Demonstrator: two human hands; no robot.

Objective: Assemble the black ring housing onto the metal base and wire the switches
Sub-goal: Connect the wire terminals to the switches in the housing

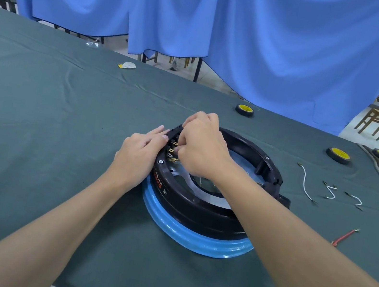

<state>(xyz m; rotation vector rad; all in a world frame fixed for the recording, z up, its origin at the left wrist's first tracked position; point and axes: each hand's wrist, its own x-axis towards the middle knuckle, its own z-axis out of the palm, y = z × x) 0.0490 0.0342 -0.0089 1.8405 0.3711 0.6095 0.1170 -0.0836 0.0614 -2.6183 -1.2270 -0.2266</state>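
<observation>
Your forearms (65, 210) reach to the black ring housing (197, 210), seated on the blue-wrapped metal base (191, 243) mid-table. Your left hand (140, 152) presses straight-fingered against its outer wall. Your right hand (202, 145) curls over the switch terminals (171, 150); what it pinches, I cannot tell. White wires (306, 179) lie well right.

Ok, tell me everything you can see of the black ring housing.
The black ring housing is a glossy, plastic-looking hoop, open in the middle, lying flat on the blue-wrapped base on the green cloth. Its outer wall bears red and white print at the left, a screw sits on its rim, and a blocky tab juts out at the right. Inside its left rim stand brass terminals. The left hand rests straight fingers against that rim; the right hand curls over the terminals.
</observation>
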